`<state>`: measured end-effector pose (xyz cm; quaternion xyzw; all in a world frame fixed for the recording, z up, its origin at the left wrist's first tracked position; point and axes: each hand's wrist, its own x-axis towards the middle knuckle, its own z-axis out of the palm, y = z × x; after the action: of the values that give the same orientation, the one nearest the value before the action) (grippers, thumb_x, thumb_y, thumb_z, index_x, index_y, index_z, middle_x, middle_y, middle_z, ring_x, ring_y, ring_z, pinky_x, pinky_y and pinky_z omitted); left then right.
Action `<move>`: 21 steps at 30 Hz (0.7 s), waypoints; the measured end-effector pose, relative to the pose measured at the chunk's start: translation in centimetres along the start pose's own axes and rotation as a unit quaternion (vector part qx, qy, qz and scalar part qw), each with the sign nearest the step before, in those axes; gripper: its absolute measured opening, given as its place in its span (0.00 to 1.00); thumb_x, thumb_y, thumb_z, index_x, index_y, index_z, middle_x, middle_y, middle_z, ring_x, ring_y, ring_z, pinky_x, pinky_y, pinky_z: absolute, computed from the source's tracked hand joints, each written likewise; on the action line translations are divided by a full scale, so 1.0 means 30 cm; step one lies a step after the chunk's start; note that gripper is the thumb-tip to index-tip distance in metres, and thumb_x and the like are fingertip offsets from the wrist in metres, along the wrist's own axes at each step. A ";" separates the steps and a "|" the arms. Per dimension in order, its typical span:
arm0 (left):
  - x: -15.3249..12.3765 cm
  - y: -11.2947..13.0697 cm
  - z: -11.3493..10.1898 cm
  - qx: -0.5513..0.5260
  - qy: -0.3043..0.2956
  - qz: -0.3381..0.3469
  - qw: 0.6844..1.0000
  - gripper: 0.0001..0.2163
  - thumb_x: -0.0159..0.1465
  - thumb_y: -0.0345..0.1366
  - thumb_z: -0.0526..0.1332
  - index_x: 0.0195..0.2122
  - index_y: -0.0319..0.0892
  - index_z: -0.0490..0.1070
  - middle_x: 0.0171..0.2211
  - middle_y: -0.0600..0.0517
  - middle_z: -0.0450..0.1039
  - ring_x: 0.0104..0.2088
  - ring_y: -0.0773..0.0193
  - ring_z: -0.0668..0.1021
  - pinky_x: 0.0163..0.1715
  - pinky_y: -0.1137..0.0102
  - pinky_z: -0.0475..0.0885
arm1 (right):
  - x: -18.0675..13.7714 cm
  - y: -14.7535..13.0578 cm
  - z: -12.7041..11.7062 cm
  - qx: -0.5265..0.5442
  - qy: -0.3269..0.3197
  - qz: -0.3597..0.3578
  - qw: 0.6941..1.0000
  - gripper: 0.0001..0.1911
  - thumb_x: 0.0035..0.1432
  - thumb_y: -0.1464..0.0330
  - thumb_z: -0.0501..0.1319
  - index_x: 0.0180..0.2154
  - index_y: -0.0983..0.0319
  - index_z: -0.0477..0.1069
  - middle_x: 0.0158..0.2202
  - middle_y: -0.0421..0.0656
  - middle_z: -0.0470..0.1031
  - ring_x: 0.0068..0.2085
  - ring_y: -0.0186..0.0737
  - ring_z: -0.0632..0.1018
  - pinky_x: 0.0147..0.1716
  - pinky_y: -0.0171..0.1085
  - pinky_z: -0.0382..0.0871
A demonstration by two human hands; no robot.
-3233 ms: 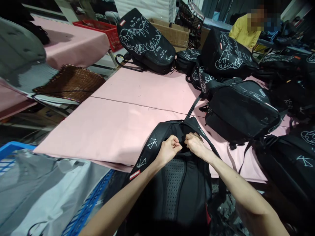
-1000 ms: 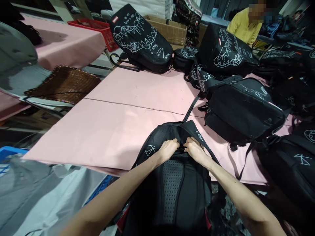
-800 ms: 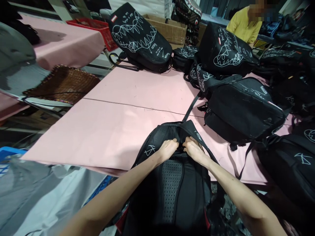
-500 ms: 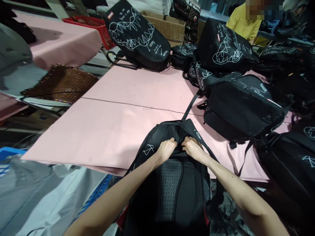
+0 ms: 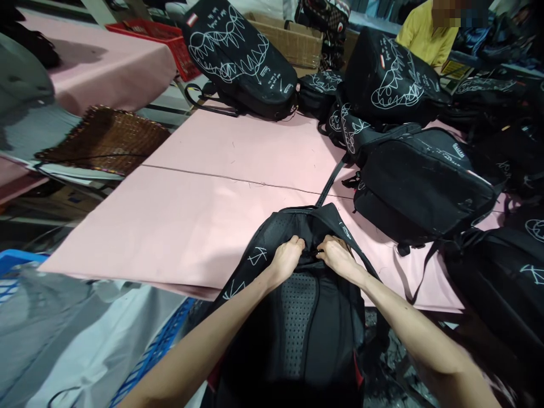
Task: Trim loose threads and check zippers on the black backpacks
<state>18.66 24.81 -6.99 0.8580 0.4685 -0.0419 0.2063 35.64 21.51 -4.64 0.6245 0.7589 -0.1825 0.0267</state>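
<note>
A black backpack [image 5: 331, 317] with white line drawings and a dotted mesh back panel lies close in front of me, its top over the table's near edge. Near its top, my left hand [image 5: 289, 256] is closed on the fabric, fingers curled. To the right, across a small gap, my right hand [image 5: 336, 255] pinches the backpack's fabric too, with a small dark bit at its fingertips. What exactly the fingers grip inside the fold is hidden.
More black backpacks [image 5: 425, 175] crowd the right side and back of the pink-covered table [image 5: 178, 221]. A red crate [image 5: 182, 51], a cardboard box [image 5: 293, 42] and a woven basket [image 5: 110, 139] stand beyond. A blue crate [image 5: 148, 357] sits low left. A person in yellow [image 5: 425, 34] is at the back.
My right hand has shifted slightly right, widening the gap to my left hand a little. The left hand stays on the same spot. The camera view has moved slightly.
</note>
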 end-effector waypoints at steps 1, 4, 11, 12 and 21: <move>-0.001 -0.001 0.000 -0.002 0.000 0.000 1.000 0.07 0.63 0.26 0.50 0.40 0.41 0.64 0.40 0.50 0.67 0.35 0.65 0.76 0.34 0.72 0.68 | 0.001 -0.002 -0.002 0.000 -0.004 0.001 1.000 0.09 0.57 0.66 0.58 0.35 0.62 0.74 0.38 0.46 0.71 0.39 0.41 0.71 0.37 0.36 0.60; -0.003 -0.002 0.001 -0.004 0.000 -0.001 1.000 0.08 0.63 0.26 0.50 0.40 0.41 0.63 0.40 0.49 0.67 0.36 0.65 0.76 0.34 0.72 0.68 | 0.002 -0.008 -0.006 0.001 -0.012 0.004 1.000 0.08 0.58 0.66 0.58 0.33 0.62 0.74 0.37 0.46 0.71 0.38 0.41 0.71 0.37 0.36 0.60; -0.002 -0.003 0.005 -0.004 0.001 0.001 1.000 0.09 0.63 0.25 0.48 0.40 0.40 0.63 0.40 0.49 0.67 0.36 0.63 0.76 0.34 0.71 0.69 | 0.000 -0.021 -0.001 -0.017 0.005 0.017 1.000 0.09 0.58 0.65 0.58 0.34 0.62 0.74 0.37 0.47 0.71 0.39 0.43 0.72 0.37 0.37 0.61; -0.003 -0.003 0.004 -0.004 0.000 0.002 1.000 0.09 0.63 0.25 0.48 0.40 0.40 0.63 0.40 0.49 0.67 0.36 0.63 0.76 0.34 0.71 0.69 | 0.000 -0.022 0.000 -0.022 0.004 0.017 1.000 0.08 0.57 0.65 0.58 0.34 0.62 0.74 0.37 0.47 0.71 0.39 0.43 0.72 0.37 0.37 0.61; 0.000 0.001 0.002 -0.008 -0.006 -0.007 1.000 0.09 0.62 0.25 0.49 0.41 0.40 0.63 0.41 0.48 0.67 0.38 0.64 0.76 0.36 0.71 0.69 | 0.018 -0.027 0.011 -0.021 -0.008 0.028 0.999 0.08 0.55 0.64 0.61 0.36 0.60 0.74 0.39 0.46 0.71 0.40 0.43 0.72 0.39 0.37 0.62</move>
<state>18.70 24.77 -7.02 0.8527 0.4739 -0.0449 0.2153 34.69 21.78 -4.90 0.6433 0.7445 -0.1707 0.0517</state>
